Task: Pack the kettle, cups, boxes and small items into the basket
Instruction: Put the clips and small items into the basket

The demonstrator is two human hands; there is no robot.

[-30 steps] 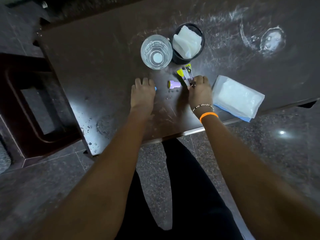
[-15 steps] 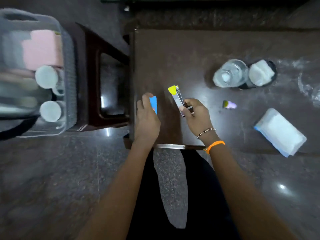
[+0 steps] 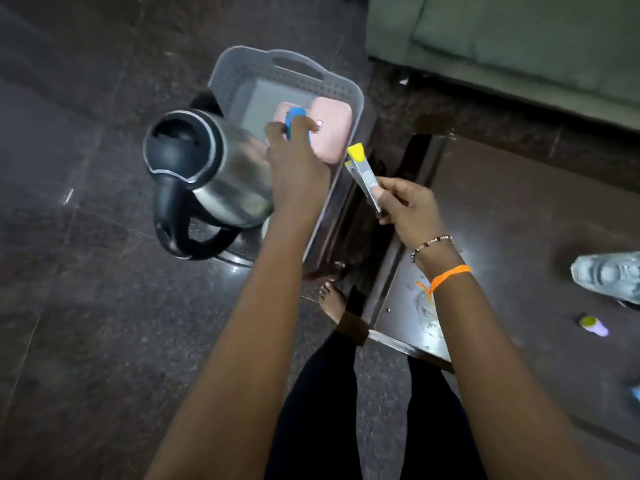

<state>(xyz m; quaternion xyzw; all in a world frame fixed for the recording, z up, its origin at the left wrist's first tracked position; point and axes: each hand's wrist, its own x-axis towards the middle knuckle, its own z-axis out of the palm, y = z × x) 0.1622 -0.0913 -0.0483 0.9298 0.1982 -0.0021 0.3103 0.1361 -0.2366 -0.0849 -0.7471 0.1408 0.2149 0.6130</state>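
Note:
A grey perforated basket (image 3: 353, 98) stands on a dark stool to my left. A steel kettle (image 3: 221, 171) with a black lid and handle sits in its near end, and pink boxes (image 3: 332, 133) lie in its far end. My left hand (image 3: 294, 157) hovers over the basket, pinching a small blue item (image 3: 294, 116) above the pink boxes. My right hand (image 3: 405, 206) holds yellow-tipped sachets (image 3: 362, 168) over the basket's right rim. A small purple item with a yellow cap (image 3: 594, 325) lies on the dark table (image 3: 519, 237).
A drinking glass (image 3: 609, 275) is at the table's right edge of view. A green sofa (image 3: 519, 39) stands beyond the table. My bare foot (image 3: 332, 299) is on the dark stone floor between stool and table.
I have turned left from the table to the basket. Both hands lifted their items off the table: the left carried the blue item over the basket, the right brought the sachets to its rim.

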